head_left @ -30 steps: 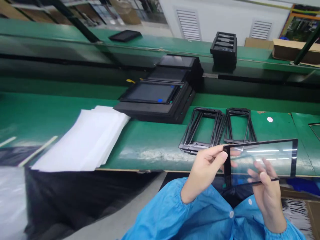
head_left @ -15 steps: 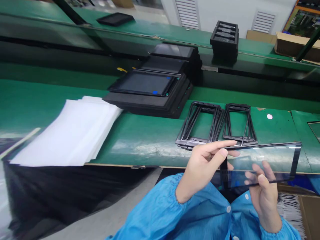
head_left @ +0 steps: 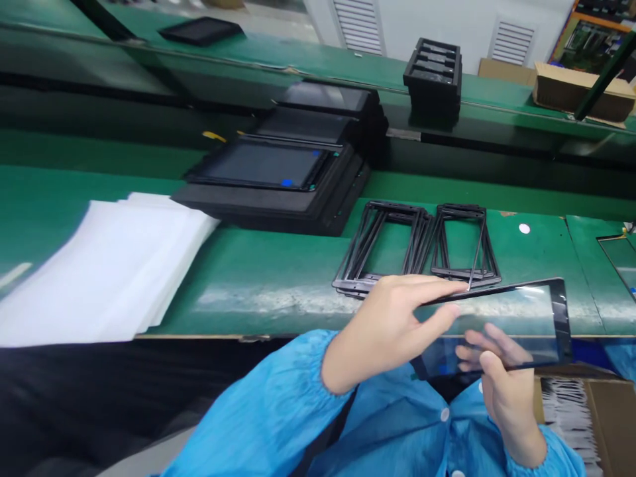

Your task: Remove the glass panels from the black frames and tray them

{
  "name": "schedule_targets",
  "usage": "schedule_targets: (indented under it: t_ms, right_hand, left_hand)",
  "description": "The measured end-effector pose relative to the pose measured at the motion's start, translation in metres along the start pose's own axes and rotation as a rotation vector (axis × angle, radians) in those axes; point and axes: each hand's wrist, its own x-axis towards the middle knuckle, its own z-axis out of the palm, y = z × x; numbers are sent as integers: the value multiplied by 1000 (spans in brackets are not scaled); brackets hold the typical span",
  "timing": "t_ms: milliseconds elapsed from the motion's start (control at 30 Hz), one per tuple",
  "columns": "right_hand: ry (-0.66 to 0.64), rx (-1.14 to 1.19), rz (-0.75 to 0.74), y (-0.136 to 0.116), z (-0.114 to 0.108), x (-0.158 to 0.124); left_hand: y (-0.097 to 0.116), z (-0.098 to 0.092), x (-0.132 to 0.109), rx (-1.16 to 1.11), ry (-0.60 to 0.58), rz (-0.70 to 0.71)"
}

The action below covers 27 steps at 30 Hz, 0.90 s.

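I hold a clear glass panel with a black border (head_left: pixel 517 318) in both hands, just in front of the green bench's near edge. My left hand (head_left: pixel 392 324) pinches its left end, thumb and fingers closed over the border. My right hand (head_left: pixel 501 384) grips the lower edge from beneath, its fingers showing through the glass. Both sleeves are blue. Behind the panel lie two piles of black plastic frames (head_left: pixel 382 245), flat on the bench.
A stack of white sheets (head_left: pixel 109 258) lies at the left. Black trays holding dark screens (head_left: pixel 278 179) sit behind the frames. A stack of black trays (head_left: pixel 433 69) stands on the far belt. Cardboard boxes (head_left: pixel 576 93) are at the far right; another box (head_left: pixel 611 411) is beside my knee.
The panel has tilted and come slightly left and closer; my left hand reaches further over its end. The view has swung, shifting the bench's contents leftward.
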Motion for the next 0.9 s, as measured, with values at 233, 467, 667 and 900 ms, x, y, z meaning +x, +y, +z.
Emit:
schedule_targets:
  t_ms: [233, 467, 667, 900]
  right_hand:
    - [-87, -46, 66, -7, -7, 8]
    - [-497, -227, 219, -61, -18, 33]
    - [-57, -201, -121, -72, -8, 39]
    - [80, -246, -242, -70, 18, 34]
  left_hand:
    - [-10, 15, 1, -74, -17, -13]
    - [-16, 25, -8, -529, -164, -314]
    - [-22, 30, -20, -716, -84, -427]
    - [-26, 21, -28, -706, -47, -433]
